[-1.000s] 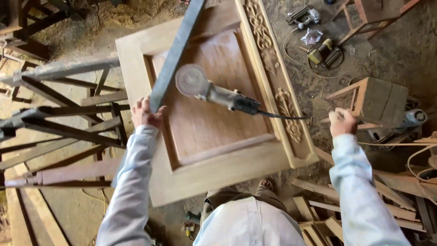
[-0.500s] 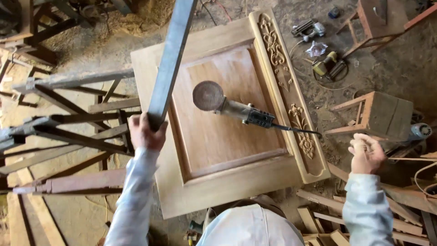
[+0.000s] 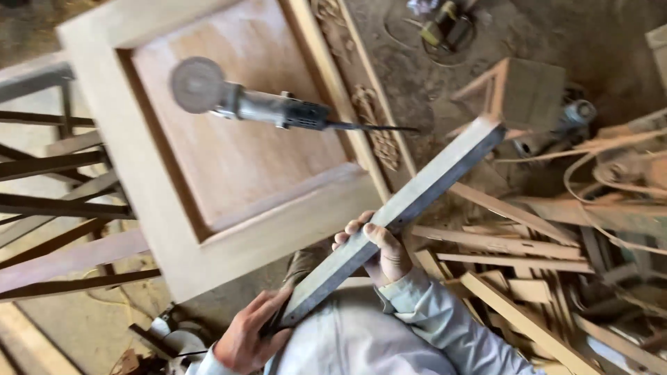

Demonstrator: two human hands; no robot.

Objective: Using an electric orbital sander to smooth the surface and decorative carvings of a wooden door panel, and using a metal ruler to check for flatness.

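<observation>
Workshop floor, dusty and littered with offcuts; panelled door leaf lies flat at upper left of frame.

Both hands grip a long grey straight bar running diagonally from bottom centre to right of centre: left hand closed round its near end, right hand clasped at mid-length. An angle grinder rests unattended on the door panel, cord trailing right. Loose timber strips crowd the lower right. Judgement: keep both grips firm and the far end clear of the grinder and stacked timber.

A woodworking shop. An angle grinder lies on a carved wooden door panel. Timber offcuts litter the dusty floor.
</observation>
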